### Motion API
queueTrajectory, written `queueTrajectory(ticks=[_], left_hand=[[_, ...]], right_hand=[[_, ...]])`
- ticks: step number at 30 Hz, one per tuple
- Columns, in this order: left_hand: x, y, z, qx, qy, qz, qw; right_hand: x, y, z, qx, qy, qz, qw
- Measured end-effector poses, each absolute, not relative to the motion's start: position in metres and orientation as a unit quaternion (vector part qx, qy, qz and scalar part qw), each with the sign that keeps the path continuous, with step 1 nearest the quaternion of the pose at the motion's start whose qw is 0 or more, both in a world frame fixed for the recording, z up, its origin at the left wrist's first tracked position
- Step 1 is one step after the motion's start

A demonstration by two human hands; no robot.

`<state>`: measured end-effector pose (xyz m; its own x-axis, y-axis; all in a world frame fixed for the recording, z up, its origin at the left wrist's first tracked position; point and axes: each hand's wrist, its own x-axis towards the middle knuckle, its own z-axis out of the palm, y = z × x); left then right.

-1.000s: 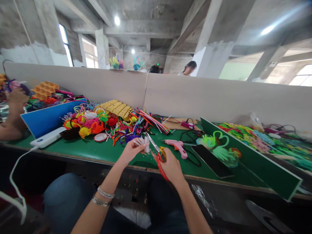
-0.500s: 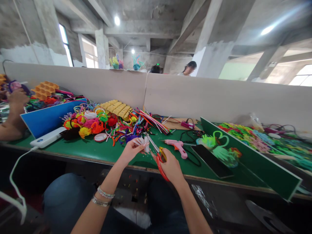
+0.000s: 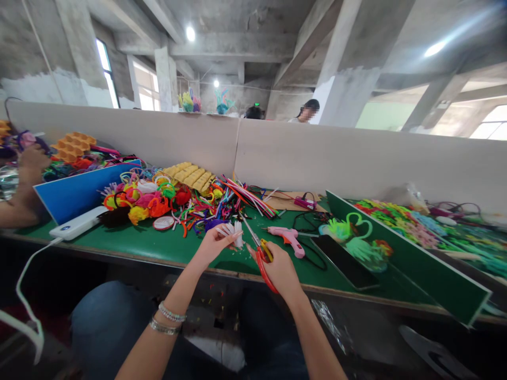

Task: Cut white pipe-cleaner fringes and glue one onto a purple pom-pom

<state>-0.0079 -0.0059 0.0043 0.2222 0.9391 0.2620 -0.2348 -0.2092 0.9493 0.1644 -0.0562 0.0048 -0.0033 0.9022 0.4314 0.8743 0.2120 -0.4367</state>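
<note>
My left hand (image 3: 215,244) pinches a small bundle of white pipe cleaners (image 3: 237,235), its ends fanned upward. Just to the right, my right hand (image 3: 279,268) grips scissors (image 3: 261,254) with red and yellow handles. Their blades point up and away, beside the white bundle and apart from it. Small white clippings (image 3: 237,250) lie on the green tabletop (image 3: 158,247) below. Right of the scissors rests a pink glue gun (image 3: 291,238).
Colourful pipe cleaners (image 3: 198,211) and fuzzy pieces are heaped at the back left, near a white power bank (image 3: 77,224) and a blue divider (image 3: 85,190). To the right are a phone (image 3: 344,263), green fuzzy swans (image 3: 362,245) and a green divider (image 3: 412,258). A co-worker's arm (image 3: 24,184) is far left.
My right hand and the scissors have shifted slightly right, away from the white bundle. My left hand stays nearly still.
</note>
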Motion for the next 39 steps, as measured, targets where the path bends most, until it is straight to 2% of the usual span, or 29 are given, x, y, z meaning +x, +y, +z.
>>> queueTrajectory(ticks=[6,12,19,25,28,32,39], left_hand=[[-0.008,-0.004,0.003,0.582,0.322,0.541,0.515],[-0.009,-0.005,0.003,0.595,0.335,0.535,0.498],[-0.01,-0.002,0.001,0.623,0.335,0.54,0.457],[-0.012,0.002,-0.003,0.632,0.344,0.543,0.432],[-0.012,0.006,-0.007,0.616,0.362,0.561,0.417],[-0.013,0.01,-0.013,0.603,0.39,0.559,0.416],[-0.016,0.015,-0.013,0.594,0.395,0.564,0.417]], right_hand=[[0.174,-0.054,0.006,-0.649,-0.681,-0.056,0.335],[0.181,-0.049,0.003,-0.684,-0.639,-0.24,0.257],[0.192,-0.049,0.003,-0.692,-0.633,-0.292,0.188],[0.208,-0.05,0.007,-0.704,-0.631,-0.268,0.187],[0.218,-0.051,0.008,-0.734,-0.627,-0.167,0.201],[0.228,-0.048,0.006,-0.777,-0.604,-0.051,0.169],[0.248,-0.036,0.007,-0.688,-0.688,0.004,0.231]])
